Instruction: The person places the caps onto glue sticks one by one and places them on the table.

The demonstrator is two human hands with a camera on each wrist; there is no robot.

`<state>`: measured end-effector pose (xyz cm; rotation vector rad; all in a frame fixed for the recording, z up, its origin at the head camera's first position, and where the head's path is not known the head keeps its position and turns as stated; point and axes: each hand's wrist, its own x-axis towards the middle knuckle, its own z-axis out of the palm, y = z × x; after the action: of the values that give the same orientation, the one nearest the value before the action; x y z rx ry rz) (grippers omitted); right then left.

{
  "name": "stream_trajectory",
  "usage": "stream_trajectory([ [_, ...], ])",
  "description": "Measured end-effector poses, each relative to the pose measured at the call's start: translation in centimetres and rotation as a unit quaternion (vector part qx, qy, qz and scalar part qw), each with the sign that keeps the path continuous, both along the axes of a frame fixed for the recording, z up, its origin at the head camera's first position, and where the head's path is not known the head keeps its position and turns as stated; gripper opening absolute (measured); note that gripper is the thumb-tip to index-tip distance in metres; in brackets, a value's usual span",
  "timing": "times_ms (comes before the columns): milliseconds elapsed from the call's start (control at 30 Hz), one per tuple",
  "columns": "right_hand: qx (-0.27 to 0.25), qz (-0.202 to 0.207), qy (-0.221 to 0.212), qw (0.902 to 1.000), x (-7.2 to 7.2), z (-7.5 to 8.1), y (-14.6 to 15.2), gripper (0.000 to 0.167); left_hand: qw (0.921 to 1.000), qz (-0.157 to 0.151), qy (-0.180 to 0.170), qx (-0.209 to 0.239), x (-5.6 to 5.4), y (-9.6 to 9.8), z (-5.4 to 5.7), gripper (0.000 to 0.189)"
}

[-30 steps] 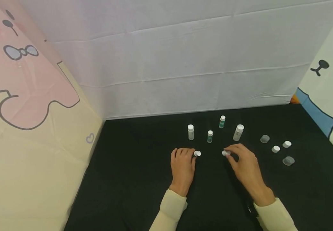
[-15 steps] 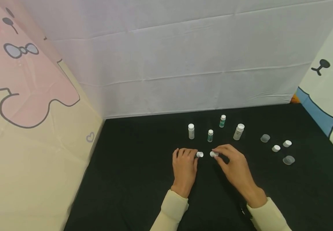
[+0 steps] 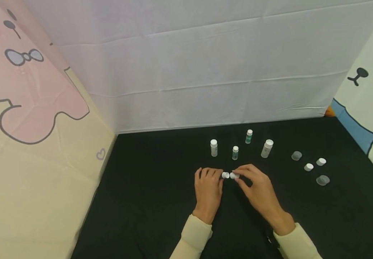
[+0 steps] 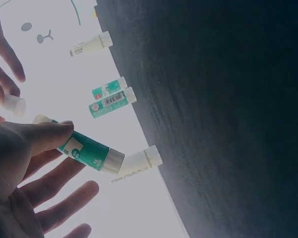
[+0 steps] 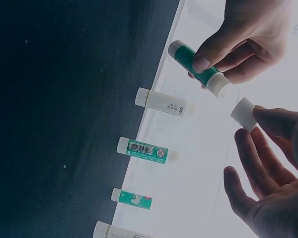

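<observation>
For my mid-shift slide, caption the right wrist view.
Left hand grips a green tube while right hand pinches a white cap near the tube's end, a gap between them.

In the head view the left hand (image 3: 207,190) hides most of the green tube (image 4: 92,152), the right hand (image 3: 260,190) part of the cap (image 5: 244,114); print on the standing tubes (image 3: 235,153) is too small to read. Both sleeves (image 3: 193,233) are cut off, as is the rightmost white tube (image 5: 120,232) in the right wrist view.

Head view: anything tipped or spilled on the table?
Nothing stands out: four glue sticks stand on end, and no spill shows on the table. The left hand holds an uncapped stick; the right hand, a white cap.
</observation>
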<state>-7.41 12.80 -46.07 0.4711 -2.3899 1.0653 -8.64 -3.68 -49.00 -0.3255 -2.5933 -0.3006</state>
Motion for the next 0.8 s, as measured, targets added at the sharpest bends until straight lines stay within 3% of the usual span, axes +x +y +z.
stream_trajectory([
  [800,0.006,0.033,0.001,0.9994,-0.4,-1.0,-0.2,0.036,0.9997,-0.018,0.016,-0.003,0.2,0.4,-0.1,0.027],
])
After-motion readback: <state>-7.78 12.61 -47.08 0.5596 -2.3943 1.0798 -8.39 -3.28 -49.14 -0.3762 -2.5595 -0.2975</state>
